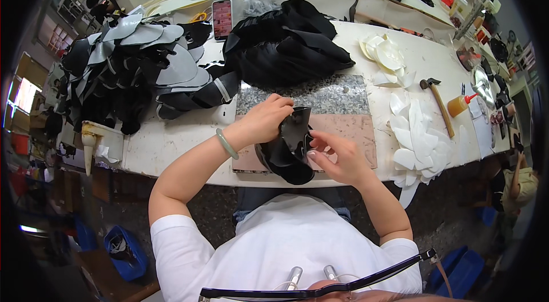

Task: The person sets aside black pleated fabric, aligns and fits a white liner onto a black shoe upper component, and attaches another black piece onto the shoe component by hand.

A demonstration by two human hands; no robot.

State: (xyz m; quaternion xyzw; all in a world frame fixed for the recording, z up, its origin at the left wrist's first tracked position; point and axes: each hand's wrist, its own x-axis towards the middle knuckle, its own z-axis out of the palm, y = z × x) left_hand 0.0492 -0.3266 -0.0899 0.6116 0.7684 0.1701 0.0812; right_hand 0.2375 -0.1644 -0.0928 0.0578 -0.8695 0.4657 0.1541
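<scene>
A curved black shoe upper (280,151), glossy in places, is held over the pinkish board (349,136) near the front edge of the table. On its far left side my left hand (264,121) is closed, the fingers curled over the upper edge. At the right edge my right hand (338,156) has thumb and fingers bent together against the piece. The fingertips of both hands are partly hidden by it. Behind the board lies a speckled grey stone slab (320,93), with a heap of black material (286,44) just beyond.
Grey and black cut pieces (177,67) pile up at left, near a propped phone (222,19). To the right are white shaped pieces (420,139), a hammer (440,108) and a red-tipped glue bottle (459,106). A gluey white container (103,140) hangs at the left front edge.
</scene>
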